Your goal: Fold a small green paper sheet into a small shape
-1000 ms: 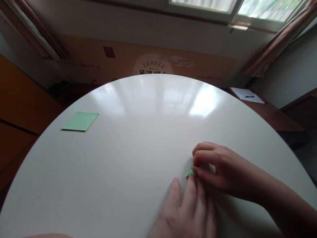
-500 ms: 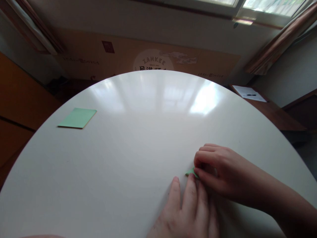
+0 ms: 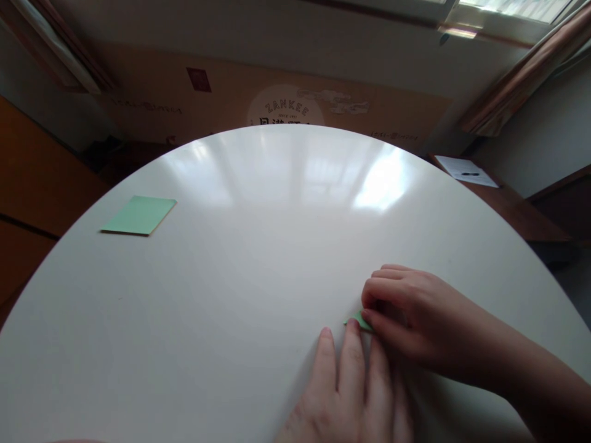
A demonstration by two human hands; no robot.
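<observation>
A small folded piece of green paper [image 3: 366,324] lies on the white table, mostly covered by my hands. My right hand [image 3: 406,314] comes in from the right, thumb and index finger closed on the paper's far right side, the other fingers curled. My left hand [image 3: 348,394] rests flat on the tabletop with its fingers stretched out and spread. One of its fingertips presses on the paper near its left point, and another finger reaches just below the paper. How the paper is folded under the fingers is hidden.
A pad of square green paper sheets [image 3: 140,215] lies at the left of the round white table [image 3: 221,295]. Beyond the table's right edge, a white paper with a dark pen [image 3: 470,174] lies on a brown surface. A printed wall panel [image 3: 161,92] stands behind.
The view has shifted slightly. My left fingertip sits a little farther left on the paper, and more of its green surface shows between the hands. The right hand keeps its pinch.
</observation>
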